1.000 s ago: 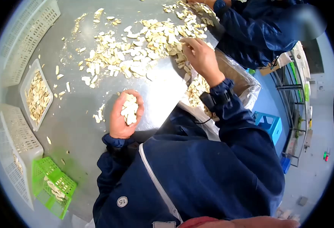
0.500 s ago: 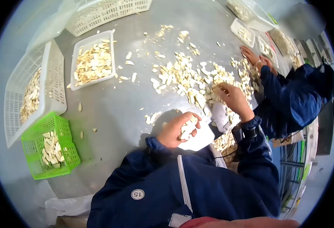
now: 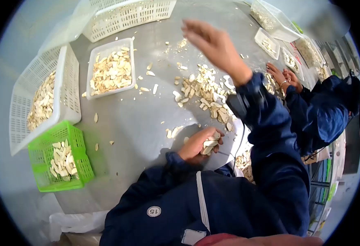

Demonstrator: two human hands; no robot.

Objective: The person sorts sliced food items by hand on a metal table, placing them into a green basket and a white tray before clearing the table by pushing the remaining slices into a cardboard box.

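Note:
My left hand (image 3: 199,144) is low over the near side of the metal table, its fingers curled around several pale dried slices (image 3: 210,143). My right hand (image 3: 212,45) is raised over the far part of the table, fingers stretched out and slightly blurred, with nothing visible in it. Below and beside it spreads a loose pile of the same slices (image 3: 204,88), partly hidden by my right forearm. A white surface shows just right of my left hand, partly covered by my sleeve.
A white tray (image 3: 90,84) of slices, a green basket (image 3: 88,160) and white perforated baskets (image 3: 67,88) (image 3: 132,15) stand to the left and back. At the right, a co-worker's hands (image 3: 284,78) are near the pile, with small trays (image 3: 260,35) beyond.
My right hand has left the slice pile and swung up and away toward the far left, its fingers now extended. My left hand still holds its slices. The view has shifted slightly.

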